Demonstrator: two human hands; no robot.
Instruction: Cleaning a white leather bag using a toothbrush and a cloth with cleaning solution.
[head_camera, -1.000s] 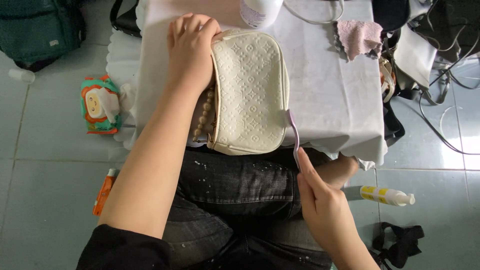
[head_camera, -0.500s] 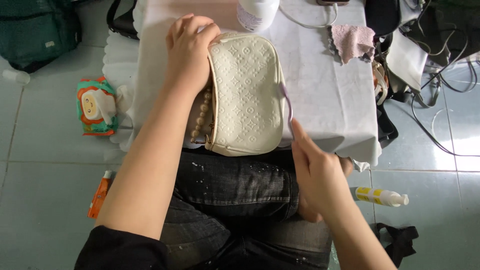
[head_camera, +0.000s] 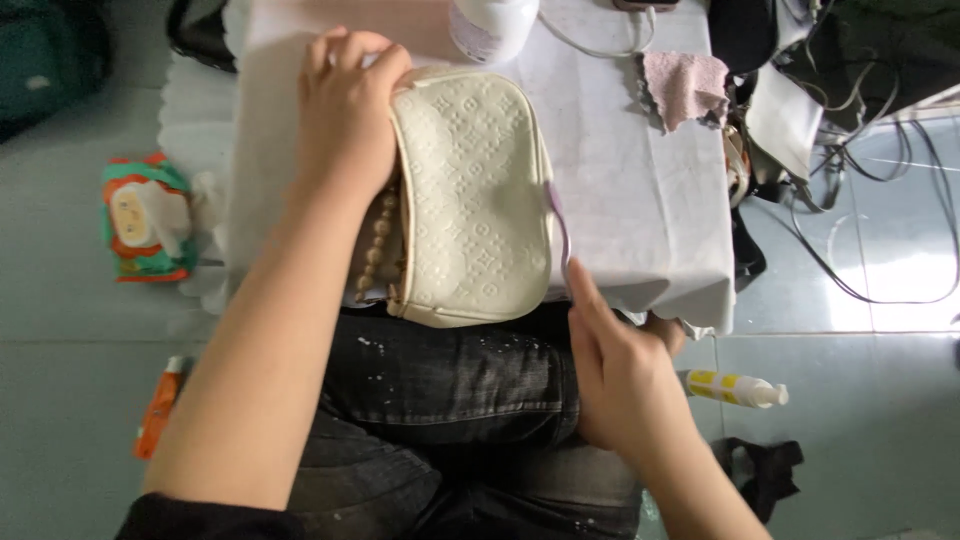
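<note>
Cream embossed leather fills the middle of the view: a small handbag (head_camera: 470, 195) lies on the white-clothed table (head_camera: 640, 200), its lower end hanging just over the table's near edge above the person's dark jeans (head_camera: 450, 400). The left hand (head_camera: 345, 110) is closed over the bag's upper left corner, fingers curled round the rim and pressing it down onto the cloth. A string of beige beads (head_camera: 378, 240) runs along the bag's left side, just below that hand and partly hidden by the forearm. The right hand (head_camera: 615, 375) pinches the handle of a thin lilac brush (head_camera: 558, 225) between thumb and forefinger, the forefinger stretched along the handle; the brush lies against the bag's right edge, touching it about halfway down. At the table's far edge a white bottle (head_camera: 490, 25) stands just beyond the bag's top, and a pink cloth (head_camera: 685, 85) lies crumpled near the far right corner. Beyond the table's right edge sit dark bags and a tangle of black cables (head_camera: 860, 200) on the tiled floor. On the floor to the right of the knee lies a small white and yellow bottle (head_camera: 735, 388), with a black strap (head_camera: 765, 470) near it. On the floor well off the table's left edge lies a green and orange wipe packet (head_camera: 145, 220), and nearer the person an orange tube (head_camera: 160, 405).
</note>
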